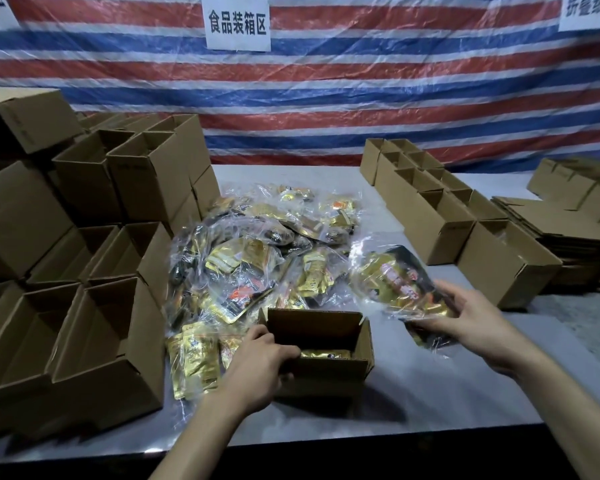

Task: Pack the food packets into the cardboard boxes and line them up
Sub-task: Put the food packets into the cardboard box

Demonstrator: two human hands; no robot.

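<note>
A small open cardboard box (pixel 326 370) stands near the table's front edge, with a gold packet lying inside it. My left hand (pixel 257 365) grips the box's near-left wall, fingers curled over the rim. To the right of the box, my right hand (pixel 478 323) holds a clear plastic bag of gold and black food packets (pixel 395 278) just above the table. A large heap of bagged gold packets (pixel 253 251) lies behind the box, and loose gold packets (pixel 194 362) lie to its left.
Open empty boxes (pixel 94 327) are stacked in tiers along the left. A line of open boxes (pixel 440 220) runs back on the right, beside flat folded cartons (pixel 568 237). A striped tarp with paper signs (pixel 238 22) hangs behind the white table (pixel 430 393).
</note>
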